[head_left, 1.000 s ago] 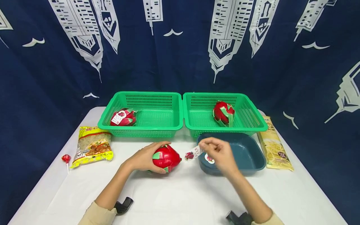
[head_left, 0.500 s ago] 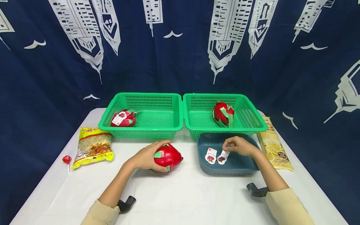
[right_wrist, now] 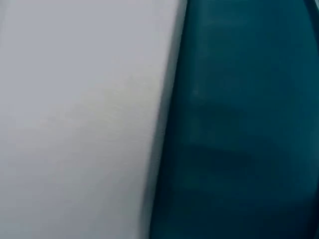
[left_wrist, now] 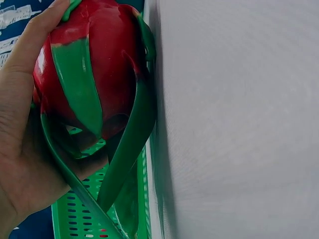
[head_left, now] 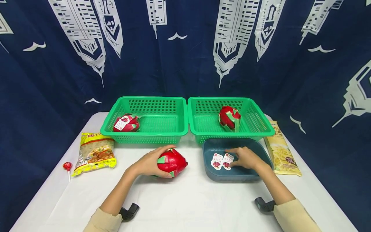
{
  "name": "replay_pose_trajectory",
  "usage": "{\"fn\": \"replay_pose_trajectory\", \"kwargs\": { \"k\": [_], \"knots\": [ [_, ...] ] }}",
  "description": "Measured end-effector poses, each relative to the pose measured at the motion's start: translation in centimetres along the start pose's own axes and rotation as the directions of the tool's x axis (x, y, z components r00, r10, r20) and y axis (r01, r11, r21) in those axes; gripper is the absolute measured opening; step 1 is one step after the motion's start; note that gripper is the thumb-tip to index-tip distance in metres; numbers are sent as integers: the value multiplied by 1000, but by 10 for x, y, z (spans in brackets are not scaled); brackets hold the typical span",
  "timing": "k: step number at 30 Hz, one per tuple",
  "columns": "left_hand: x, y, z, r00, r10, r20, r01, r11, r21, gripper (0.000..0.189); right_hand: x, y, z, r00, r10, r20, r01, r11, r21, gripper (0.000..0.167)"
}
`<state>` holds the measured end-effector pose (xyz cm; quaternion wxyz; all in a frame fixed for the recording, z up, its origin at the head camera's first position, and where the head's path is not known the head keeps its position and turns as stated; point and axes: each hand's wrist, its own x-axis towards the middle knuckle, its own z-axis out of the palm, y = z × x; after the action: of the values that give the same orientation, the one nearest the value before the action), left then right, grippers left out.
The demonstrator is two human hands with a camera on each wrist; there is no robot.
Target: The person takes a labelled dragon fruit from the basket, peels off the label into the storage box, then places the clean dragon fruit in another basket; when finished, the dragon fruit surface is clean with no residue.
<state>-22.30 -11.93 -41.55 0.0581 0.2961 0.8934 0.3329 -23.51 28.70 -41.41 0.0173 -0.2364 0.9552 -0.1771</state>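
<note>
Two labels (head_left: pixel 227 159) lie right by the right hand (head_left: pixel 246 158), thumb and finger spread around one, so a sloppy pinch could snag both; left hand (head_left: pixel 150 161) is curled round the roundish dragon fruit (head_left: pixel 173 162), which might roll if that loosens.

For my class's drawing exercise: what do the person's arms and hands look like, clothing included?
The left hand and right hand are bare, without gloves. Plain beige sleeves end short of the hands. A curved black device juts out beside each sleeve's end; no cable shows.
</note>
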Motion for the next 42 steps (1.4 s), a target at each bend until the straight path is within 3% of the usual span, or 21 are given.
{"fn": "replay_pose_trajectory", "kwargs": {
  "k": [3,6,9,14,17,20,23,26,29,31,34,35,37,39,42],
  "knots": [
    [0,1,-1,1000,1,6,-1,1000,-6,97,-4,-5,0,999,-5,-42,5,1000,3,50],
    [0,2,-2,1000,-5,6,5,1000,-12,96,-6,-6,1,999,-28,-27,29,999,24,47],
    [0,2,-2,1000,-5,5,5,1000,-14,97,-8,-4,3,999,-34,19,33,999,15,55],
    [-1,5,0,1000,-3,14,3,1000,-25,98,-14,-1,6,996,41,76,-41,999,1,69],
    [-2,9,-2,998,-15,55,18,998,-58,97,-15,0,7,996,55,70,-55,998,5,71],
    [-5,10,-11,989,-33,143,55,987,-151,90,-16,0,5,998,35,61,-35,999,4,71],
    [-10,7,-22,964,-58,261,145,934,-327,83,-19,-1,-3,998,12,59,-16,998,66,68],
    [-17,0,-30,934,-76,349,254,828,-500,83,-19,-3,-21,999,-17,37,11,990,140,62],
    [-24,-4,-30,929,-71,363,293,741,-605,84,-18,-6,-44,996,-34,-80,47,985,166,53],
    [-26,-4,-27,941,-76,329,280,722,-633,84,-16,-5,-59,973,-42,-226,77,986,149,49],
    [-26,0,-24,956,-102,276,261,723,-640,83,-11,4,-79,891,12,-454,50,991,123,48],
    [-25,2,-24,960,-112,258,256,728,-636,83,-10,8,-84,862,36,-505,30,992,122,50],
    [-24,8,-26,966,-126,224,242,737,-631,83,-8,21,-90,825,102,-555,-33,991,134,56],
    [-20,17,-31,974,-127,187,218,741,-635,84,-8,36,-91,821,199,-536,-114,976,188,65],
    [-8,36,-45,989,-111,103,151,745,-650,83,-10,56,-88,850,330,-411,-225,932,283,83]
  ]
}}
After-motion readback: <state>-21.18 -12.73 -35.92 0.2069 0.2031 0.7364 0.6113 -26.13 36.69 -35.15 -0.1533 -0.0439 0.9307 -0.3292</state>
